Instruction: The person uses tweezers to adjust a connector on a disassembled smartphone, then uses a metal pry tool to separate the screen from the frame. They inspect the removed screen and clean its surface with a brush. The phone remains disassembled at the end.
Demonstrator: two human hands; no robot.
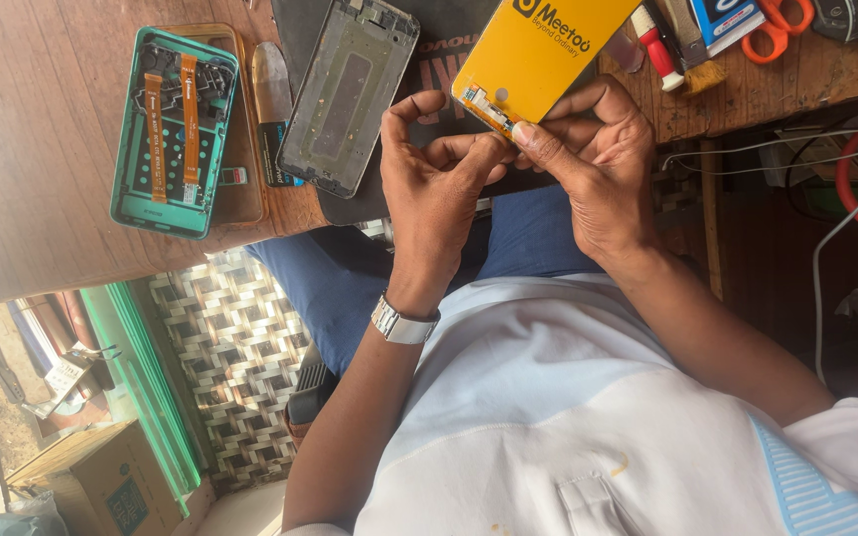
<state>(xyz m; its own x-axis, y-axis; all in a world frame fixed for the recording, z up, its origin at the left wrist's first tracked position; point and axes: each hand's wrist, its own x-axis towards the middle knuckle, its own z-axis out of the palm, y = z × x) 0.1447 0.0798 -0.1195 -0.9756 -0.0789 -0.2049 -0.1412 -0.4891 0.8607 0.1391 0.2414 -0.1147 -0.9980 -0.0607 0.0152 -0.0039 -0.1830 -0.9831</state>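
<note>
Step in hand, as judged: working the connector end of the yellow-backed phone screen (538, 50), upper centre of frame. Left hand (439, 189) and right hand (593, 164) both pinch its lower edge, each grip closed to fingertips. Next move likely calls for fine, steady fingertip control. Green phone frame (173, 129) lies on the table (32, 149), upper left.

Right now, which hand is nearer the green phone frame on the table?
Left. The left hand is right of the green phone frame; the right hand farther right; both pinch the yellow panel.
</note>
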